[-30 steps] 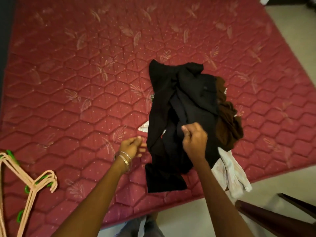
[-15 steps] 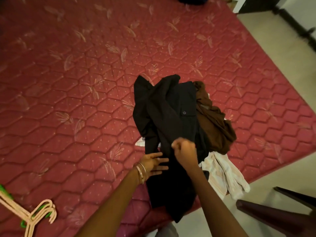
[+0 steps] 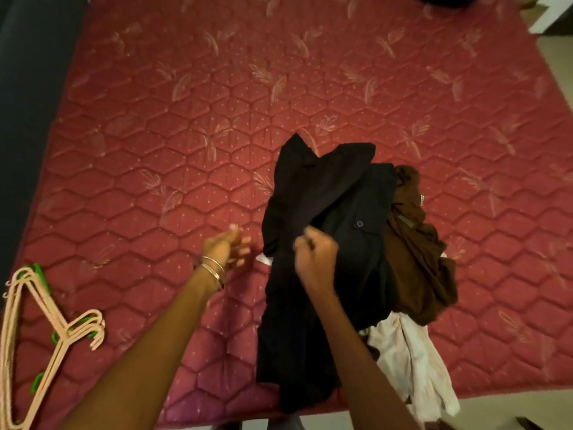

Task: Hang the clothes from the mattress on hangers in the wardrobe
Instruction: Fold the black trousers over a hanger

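Clothes (image 3: 350, 243) heap on red quilted mattress (image 3: 186, 150) (right hand (image 3: 316, 256) pinching black cloth, left hand (image 3: 228, 248) loose-fingered).

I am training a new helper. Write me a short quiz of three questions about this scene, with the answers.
1. True or false: the right hand grips the black shirt.
2. Which garment lies nearest the mattress edge? A brown garment; B white garment.
3. Fill in: the hangers lie to the ___ of the left hand.

Key: 1 true; 2 B; 3 left.
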Demonstrator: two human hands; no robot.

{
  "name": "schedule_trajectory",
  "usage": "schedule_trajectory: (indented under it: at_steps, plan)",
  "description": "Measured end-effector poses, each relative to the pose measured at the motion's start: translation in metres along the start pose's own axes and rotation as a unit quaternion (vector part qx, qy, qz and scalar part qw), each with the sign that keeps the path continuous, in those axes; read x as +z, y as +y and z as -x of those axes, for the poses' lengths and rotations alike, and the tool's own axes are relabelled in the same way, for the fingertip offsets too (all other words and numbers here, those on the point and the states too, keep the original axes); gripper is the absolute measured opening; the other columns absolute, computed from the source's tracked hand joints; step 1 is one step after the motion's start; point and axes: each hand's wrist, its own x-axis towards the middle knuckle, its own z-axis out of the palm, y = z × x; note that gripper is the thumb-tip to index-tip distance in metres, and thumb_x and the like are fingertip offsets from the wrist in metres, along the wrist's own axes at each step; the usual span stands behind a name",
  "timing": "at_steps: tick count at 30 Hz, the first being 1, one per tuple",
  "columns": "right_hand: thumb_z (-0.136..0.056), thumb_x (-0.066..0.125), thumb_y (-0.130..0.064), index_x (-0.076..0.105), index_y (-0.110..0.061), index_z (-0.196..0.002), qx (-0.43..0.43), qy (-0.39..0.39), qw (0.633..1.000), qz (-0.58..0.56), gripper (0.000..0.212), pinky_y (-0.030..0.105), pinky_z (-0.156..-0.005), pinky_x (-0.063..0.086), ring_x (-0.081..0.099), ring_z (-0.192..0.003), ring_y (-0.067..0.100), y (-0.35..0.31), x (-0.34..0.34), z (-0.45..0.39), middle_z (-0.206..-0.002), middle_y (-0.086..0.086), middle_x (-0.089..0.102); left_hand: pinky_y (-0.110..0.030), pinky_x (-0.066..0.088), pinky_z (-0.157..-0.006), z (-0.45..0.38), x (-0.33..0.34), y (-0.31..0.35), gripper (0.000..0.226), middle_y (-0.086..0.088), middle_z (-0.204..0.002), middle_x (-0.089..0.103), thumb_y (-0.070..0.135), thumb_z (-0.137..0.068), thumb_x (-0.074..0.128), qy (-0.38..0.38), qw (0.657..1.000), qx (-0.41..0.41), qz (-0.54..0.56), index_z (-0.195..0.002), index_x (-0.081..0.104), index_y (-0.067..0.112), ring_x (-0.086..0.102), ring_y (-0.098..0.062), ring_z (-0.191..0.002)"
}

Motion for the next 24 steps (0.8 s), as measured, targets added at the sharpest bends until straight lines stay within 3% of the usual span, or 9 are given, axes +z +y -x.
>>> schedule_trajectory:
  at_steps: [2,5,8,11,14,16,19,22,24]
  plan:
    - [-0.071,0.052,-0.003,0.049,-0.005,-0.056,-0.092,-0.191,0.975,-0.061,0.015,0.025,-0.050,0.031,0.037,-0.055,0.002,-0.025,-0.004,0.032,-0.053,-0.003,0.042,-0.023,0.048,-0.056,0.006,0.014,0.025,0.039,0.003,-0.087,0.067,0.055,-0.093,0.042,-0.052,0.999,0.006,-0.004,-0.095,0.063,0.022,0.062,-0.010,-0.066]
    - [-0.075,0.063,0.006,0.072,0.004,-0.089,-0.166,-0.537,0.827,-0.015,0.017,0.002,-0.070,0.037,0.053,-0.076,-0.004,-0.035,-0.010,0.065,-0.082,0.014,0.072,-0.031,0.051,-0.075,0.023,0.027,0.046,0.032,-0.003,-0.098,0.069,0.040,-0.084,0.068,-0.135,0.980,0.025,-0.146,-0.105,0.065,0.016,0.063,-0.021,-0.089]
    - [-0.090,0.065,-0.013,0.063,-0.006,-0.123,0.019,-0.731,0.681,0.043,0.035,0.019,-0.087,0.047,0.064,-0.098,0.010,-0.022,-0.014,0.067,-0.114,0.008,0.068,-0.026,0.054,-0.075,0.036,0.033,0.028,0.040,-0.009,-0.103,0.066,-0.005,-0.074,0.074,-0.121,0.947,0.049,-0.294,-0.111,0.063,0.003,0.065,-0.026,-0.088]
    - [-0.097,0.053,-0.030,0.062,-0.004,-0.118,0.280,-0.567,0.774,0.025,0.035,0.021,-0.063,0.044,0.062,-0.069,0.009,0.019,-0.030,0.046,-0.088,0.003,0.069,-0.032,0.056,-0.074,0.045,0.026,0.007,0.023,-0.015,-0.094,0.065,-0.011,-0.078,0.065,-0.049,0.979,0.035,-0.197,-0.098,0.066,0.000,0.062,-0.029,-0.081]
    - [-0.086,0.055,-0.061,0.055,-0.009,-0.115,0.459,-0.296,0.835,-0.065,0.059,0.035,-0.069,0.055,0.065,-0.090,0.026,0.049,-0.049,0.029,-0.105,0.011,0.064,-0.032,0.054,-0.076,0.056,0.005,-0.008,0.028,-0.012,-0.088,0.067,-0.009,-0.080,0.063,-0.013,0.995,0.041,-0.093,-0.106,0.065,0.001,0.063,-0.026,-0.082]
    - [-0.075,0.055,-0.074,0.046,-0.016,-0.123,0.477,-0.256,0.835,-0.097,0.076,0.044,-0.076,0.056,0.061,-0.101,0.036,0.051,-0.048,0.024,-0.118,0.017,0.056,-0.020,0.056,-0.062,0.070,-0.005,-0.016,0.037,0.001,-0.074,0.070,-0.010,-0.083,0.059,-0.034,0.996,0.073,-0.048,-0.115,0.062,0.008,0.066,-0.013,-0.066]
    - [-0.073,0.046,-0.078,0.054,-0.019,-0.126,0.445,-0.229,0.785,-0.365,0.080,0.050,-0.094,0.047,0.057,-0.115,0.032,0.024,-0.038,0.016,-0.126,0.012,0.060,-0.015,0.053,-0.062,0.087,-0.015,-0.029,0.047,0.014,-0.075,0.072,-0.013,-0.083,0.058,-0.106,0.984,0.134,-0.042,-0.125,0.055,0.007,0.067,-0.001,-0.069]
    - [-0.086,0.064,-0.038,0.060,-0.003,-0.126,0.342,-0.148,0.801,-0.468,0.053,0.046,-0.095,0.050,0.063,-0.110,0.029,-0.029,-0.030,0.006,-0.125,0.017,0.063,-0.016,0.052,-0.068,0.100,-0.038,-0.037,0.063,0.018,-0.085,0.071,-0.008,-0.076,0.067,-0.239,0.950,0.161,-0.125,-0.133,0.045,0.010,0.066,0.000,-0.080]
    - [-0.079,0.071,-0.015,0.059,0.002,-0.123,0.282,-0.113,0.844,-0.443,0.049,0.042,-0.081,0.056,0.067,-0.099,0.030,-0.063,-0.028,0.001,-0.117,0.020,0.065,-0.018,0.050,-0.054,0.109,-0.059,-0.036,0.059,0.016,-0.076,0.068,0.002,-0.083,0.067,-0.304,0.916,0.122,-0.233,-0.135,0.040,0.015,0.064,-0.004,-0.064]
